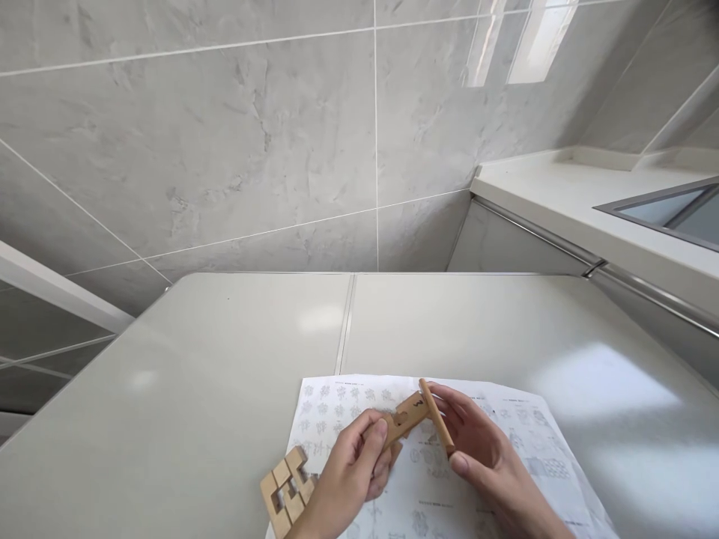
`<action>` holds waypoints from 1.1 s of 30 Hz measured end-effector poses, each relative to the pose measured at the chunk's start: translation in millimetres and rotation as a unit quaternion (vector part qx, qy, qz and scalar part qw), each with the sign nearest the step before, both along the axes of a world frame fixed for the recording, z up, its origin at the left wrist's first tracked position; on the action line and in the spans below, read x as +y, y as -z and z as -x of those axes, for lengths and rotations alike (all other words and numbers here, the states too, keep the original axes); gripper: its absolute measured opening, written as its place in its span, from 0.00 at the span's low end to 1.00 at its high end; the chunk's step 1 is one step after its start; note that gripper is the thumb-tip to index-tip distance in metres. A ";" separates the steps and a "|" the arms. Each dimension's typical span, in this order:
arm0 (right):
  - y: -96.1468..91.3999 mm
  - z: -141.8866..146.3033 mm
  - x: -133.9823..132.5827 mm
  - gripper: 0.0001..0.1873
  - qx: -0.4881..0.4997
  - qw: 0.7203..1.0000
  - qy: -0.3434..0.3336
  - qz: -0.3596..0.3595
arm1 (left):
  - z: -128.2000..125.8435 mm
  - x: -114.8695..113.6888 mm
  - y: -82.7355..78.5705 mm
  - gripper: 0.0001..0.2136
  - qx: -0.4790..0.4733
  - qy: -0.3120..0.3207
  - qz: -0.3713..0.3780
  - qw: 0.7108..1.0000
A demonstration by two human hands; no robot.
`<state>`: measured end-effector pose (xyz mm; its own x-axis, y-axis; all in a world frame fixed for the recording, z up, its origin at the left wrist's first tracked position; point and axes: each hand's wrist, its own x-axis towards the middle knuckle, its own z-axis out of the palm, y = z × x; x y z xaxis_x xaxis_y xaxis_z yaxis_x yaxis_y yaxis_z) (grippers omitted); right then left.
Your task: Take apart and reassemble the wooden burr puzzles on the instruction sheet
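Note:
In my left hand (359, 457) is a flat wooden puzzle piece (411, 412) with notches and a dark mark near its far end. The thumb lies on top and the fingers curl underneath. My right hand (483, 445) grips a slim wooden stick (437, 415) lengthwise between the thumb at its near end and the fingers at its far end. The stick crosses the far end of the notched piece and appears to touch it. Beneath both hands lies a printed sheet (505, 479) with small line drawings. More notched wooden pieces (284, 483) rest together left of my left wrist, partly hidden by it.
The pale table (185, 419) has a seam (345, 322) running away from me. A grey tiled wall (252, 150) stands behind it. At the right is a white counter (562, 195) with a metal-framed opening (674, 213). A white bar (61, 288) slants at the left.

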<state>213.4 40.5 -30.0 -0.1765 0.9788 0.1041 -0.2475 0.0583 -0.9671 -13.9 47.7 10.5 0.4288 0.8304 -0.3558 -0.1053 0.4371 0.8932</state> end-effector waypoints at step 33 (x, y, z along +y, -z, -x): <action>5.7 -13.9 -12.9 0.49 -0.030 0.987 -0.142 0.062 | 8.0 -9.1 -0.5 0.25 -0.072 0.096 0.085 0.989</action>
<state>227.3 27.6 -35.6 -0.4482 0.8933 -0.0326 -0.1784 -0.1251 -0.9760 -21.9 38.6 11.0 0.6299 0.6616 -0.4069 -0.1268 0.6044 0.7865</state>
